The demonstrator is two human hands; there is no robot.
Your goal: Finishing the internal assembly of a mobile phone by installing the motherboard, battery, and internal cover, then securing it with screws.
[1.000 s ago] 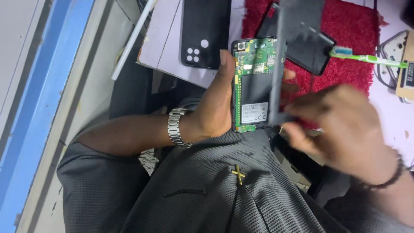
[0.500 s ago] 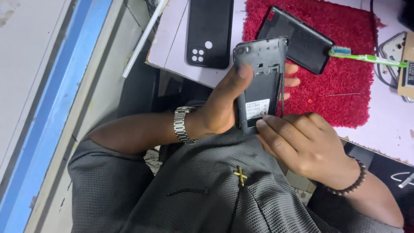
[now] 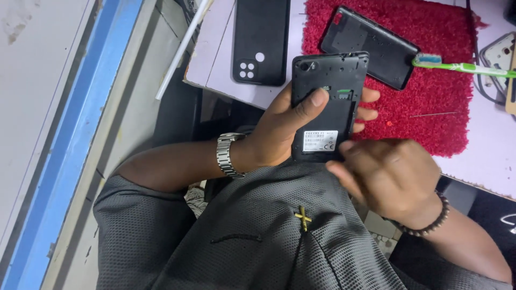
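Note:
My left hand [image 3: 285, 131], with a metal watch on the wrist, grips a black phone [image 3: 328, 99] without its back cover; the dark inner frame with a white label faces up and the thumb presses on its middle. My right hand [image 3: 389, 174], a bead bracelet on its wrist, has its fingers curled against the phone's lower right corner. The phone is held in front of my chest, just off the table's near edge.
A red fibre mat [image 3: 430, 80] on the pale table [image 3: 215, 59] carries a black back cover [image 3: 371, 45] and a green toothbrush [image 3: 462, 65]. A second black phone [image 3: 260, 40] lies face down left of the mat. A white stick [image 3: 183, 48] leans off the table edge.
The black inner frame has come down over the exposed green board and now covers the phone's back. My right hand moved from the frame's side to the lower corner.

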